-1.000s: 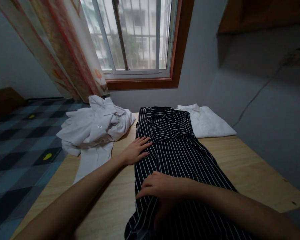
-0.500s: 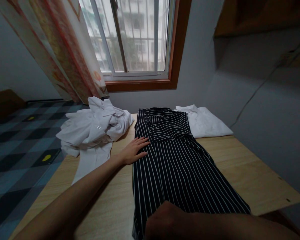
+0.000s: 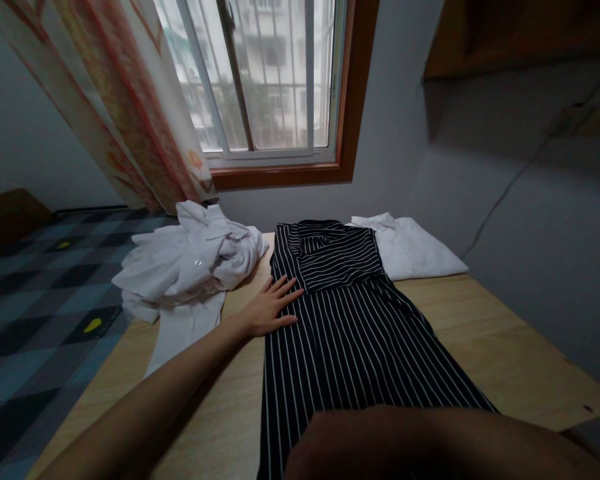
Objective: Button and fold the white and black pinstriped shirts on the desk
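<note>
spread and loosely open, your left hand [image 3: 270, 310] lies palm down on the left edge of the striped dress [image 3: 360, 340], holding nothing between the fingers. your right hand [image 3: 325, 443] is low at the bottom of the view, over the dress's near end; it looks curled, but its fingers are hidden, so you cannot tell whether it pinches cloth.

a second ago that right hand was farther up the skirt, and the near left corner was bunched; now the hand is closer to you and the left edge runs almost straight down. this suggests the lower part is drawn out flatter, while your left hand stays put about halfway up. a few wrinkles remain along the right side, and the top part lies folded over itself.

the dress lies lengthwise on the wooden table [image 3: 510, 347], between a rumpled white shirt [image 3: 190, 260] on the left and a folded white garment [image 3: 420, 250] beside its upper right. farther left is a checked bed [image 3: 45, 320]; beyond the table is the window [image 3: 280, 87].
</note>
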`<state>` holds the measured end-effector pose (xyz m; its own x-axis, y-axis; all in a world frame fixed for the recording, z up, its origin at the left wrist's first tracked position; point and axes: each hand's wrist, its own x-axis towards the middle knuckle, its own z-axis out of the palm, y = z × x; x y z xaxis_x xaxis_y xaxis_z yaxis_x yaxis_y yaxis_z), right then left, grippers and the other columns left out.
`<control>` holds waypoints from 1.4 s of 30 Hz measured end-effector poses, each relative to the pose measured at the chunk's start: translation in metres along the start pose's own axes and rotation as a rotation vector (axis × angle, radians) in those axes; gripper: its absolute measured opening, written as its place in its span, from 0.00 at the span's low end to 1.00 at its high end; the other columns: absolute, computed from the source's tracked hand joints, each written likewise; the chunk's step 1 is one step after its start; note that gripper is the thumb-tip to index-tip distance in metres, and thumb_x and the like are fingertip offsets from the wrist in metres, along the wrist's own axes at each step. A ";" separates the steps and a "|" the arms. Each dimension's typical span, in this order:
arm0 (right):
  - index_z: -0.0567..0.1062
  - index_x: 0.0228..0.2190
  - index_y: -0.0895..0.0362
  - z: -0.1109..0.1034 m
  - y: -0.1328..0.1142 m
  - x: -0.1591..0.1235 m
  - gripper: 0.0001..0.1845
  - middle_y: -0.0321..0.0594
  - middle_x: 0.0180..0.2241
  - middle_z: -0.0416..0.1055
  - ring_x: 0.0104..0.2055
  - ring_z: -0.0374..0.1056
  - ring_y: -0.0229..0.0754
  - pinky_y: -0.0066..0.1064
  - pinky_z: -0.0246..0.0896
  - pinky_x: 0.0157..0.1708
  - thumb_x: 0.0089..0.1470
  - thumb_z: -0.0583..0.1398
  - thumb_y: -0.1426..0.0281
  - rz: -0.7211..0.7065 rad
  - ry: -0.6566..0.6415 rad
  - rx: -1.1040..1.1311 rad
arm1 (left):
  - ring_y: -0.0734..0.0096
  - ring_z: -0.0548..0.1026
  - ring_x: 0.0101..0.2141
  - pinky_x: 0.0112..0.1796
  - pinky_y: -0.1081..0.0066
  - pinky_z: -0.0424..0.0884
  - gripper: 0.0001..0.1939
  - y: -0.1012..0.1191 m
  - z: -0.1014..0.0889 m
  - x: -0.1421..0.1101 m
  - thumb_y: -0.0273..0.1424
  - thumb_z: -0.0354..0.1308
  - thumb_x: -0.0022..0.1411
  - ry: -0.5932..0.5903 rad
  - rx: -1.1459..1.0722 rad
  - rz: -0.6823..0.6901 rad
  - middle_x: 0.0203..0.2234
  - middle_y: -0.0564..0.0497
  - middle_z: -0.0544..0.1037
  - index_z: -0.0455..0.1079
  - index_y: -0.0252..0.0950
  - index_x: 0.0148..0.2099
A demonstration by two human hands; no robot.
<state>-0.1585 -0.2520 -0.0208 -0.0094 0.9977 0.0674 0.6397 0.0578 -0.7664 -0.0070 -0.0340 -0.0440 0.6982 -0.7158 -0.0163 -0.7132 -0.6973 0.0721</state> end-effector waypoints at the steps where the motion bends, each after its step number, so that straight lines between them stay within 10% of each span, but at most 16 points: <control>1: 0.74 0.43 0.56 -0.017 0.001 0.000 0.10 0.35 0.37 0.77 0.37 0.73 0.34 0.23 0.66 0.36 0.58 0.62 0.69 0.047 0.106 -0.028 | 0.47 0.41 0.67 0.61 0.42 0.39 0.38 0.001 0.000 -0.002 0.55 0.45 0.64 -0.004 0.004 0.024 0.69 0.43 0.45 0.47 0.44 0.70; 5: 0.73 0.50 0.57 -0.086 0.048 0.009 0.17 0.44 0.53 0.71 0.56 0.64 0.42 0.37 0.57 0.57 0.62 0.56 0.65 0.312 0.636 -0.285 | 0.47 0.46 0.66 0.62 0.43 0.39 0.37 0.008 0.004 -0.009 0.56 0.48 0.62 -0.002 -0.022 0.152 0.67 0.44 0.52 0.54 0.45 0.68; 10: 0.60 0.62 0.61 -0.141 0.148 0.032 0.27 0.47 0.66 0.50 0.69 0.43 0.48 0.47 0.39 0.65 0.66 0.45 0.64 0.620 0.511 -0.522 | 0.41 0.46 0.66 0.62 0.43 0.41 0.42 0.018 0.002 -0.016 0.59 0.51 0.58 -0.009 -0.048 0.207 0.66 0.43 0.54 0.53 0.43 0.68; 15: 0.54 0.65 0.57 -0.158 0.188 0.052 0.34 0.44 0.68 0.44 0.70 0.37 0.51 0.52 0.31 0.65 0.65 0.45 0.53 0.719 0.454 -0.654 | 0.38 0.44 0.66 0.61 0.40 0.43 0.45 0.025 -0.002 -0.023 0.59 0.51 0.57 -0.070 -0.105 0.236 0.68 0.43 0.47 0.48 0.45 0.70; 33: 0.50 0.66 0.57 -0.192 0.208 0.077 0.47 0.53 0.69 0.38 0.69 0.32 0.61 0.58 0.23 0.63 0.58 0.40 0.39 1.142 0.691 -0.463 | 0.46 0.52 0.65 0.61 0.42 0.54 0.34 0.126 -0.012 -0.070 0.38 0.54 0.63 -0.162 -0.299 0.514 0.67 0.53 0.52 0.48 0.54 0.69; 37: 0.55 0.65 0.57 -0.169 0.183 0.044 0.37 0.49 0.67 0.46 0.70 0.36 0.52 0.47 0.33 0.65 0.64 0.43 0.48 0.887 0.698 -0.494 | 0.46 0.52 0.65 0.60 0.41 0.54 0.30 0.124 -0.010 -0.070 0.39 0.50 0.66 -0.165 -0.312 0.548 0.67 0.53 0.54 0.51 0.53 0.68; 42: 0.57 0.63 0.57 -0.106 0.128 -0.065 0.33 0.47 0.66 0.49 0.69 0.42 0.47 0.45 0.42 0.65 0.63 0.50 0.54 0.718 0.809 -0.548 | 0.47 0.63 0.59 0.55 0.48 0.62 0.32 0.119 -0.028 -0.030 0.50 0.55 0.60 -0.076 -0.361 0.502 0.61 0.42 0.64 0.63 0.41 0.62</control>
<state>0.0055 -0.3134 -0.0555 0.8383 0.4748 0.2679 0.5450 -0.7175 -0.4339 -0.1107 -0.0945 -0.0066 0.2671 -0.9629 0.0376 -0.8778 -0.2270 0.4218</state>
